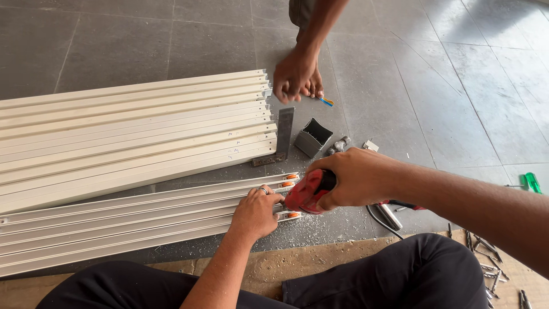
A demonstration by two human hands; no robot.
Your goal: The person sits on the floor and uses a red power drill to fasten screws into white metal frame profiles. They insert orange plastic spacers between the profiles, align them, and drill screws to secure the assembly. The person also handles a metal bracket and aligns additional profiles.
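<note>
1. The left hand (253,214) sits just below the middle of the view, fingers curled and pressing down on the end of a white aluminium track section (131,220); a ring shows on one finger.
2. The right hand (350,178) comes in from 3 o'clock and is clenched around a red and black power tool (306,191), whose nose points at the track section's end, just beside the left hand's fingers.
3. The track section lies on the grey tiled floor (457,86), running from the centre out towards 9 o'clock. Small orange rollers (291,177) show at its end, above and below the tool.
4. A stack of white aluminium profiles (131,131) lies just beyond the track section, towards 10 o'clock, side by side and roughly parallel to it.
5. A metal try square (283,134) rests against the stack's end, upright blade pointing to 12 o'clock.
6. A short grey hollow offcut (313,137) stands just right of the square, open end up.
7. Another person's hand (293,74) reaches down at 12 o'clock, over a bare foot on the floor, well apart from the tool.
8. A green-handled tool (533,182) lies at the 3 o'clock edge.
9. Loose metal screws (489,269) lie scattered at 4 o'clock, beside the person's dark-trousered knee.
10. Metal shavings dust the floor under the tool.
</note>
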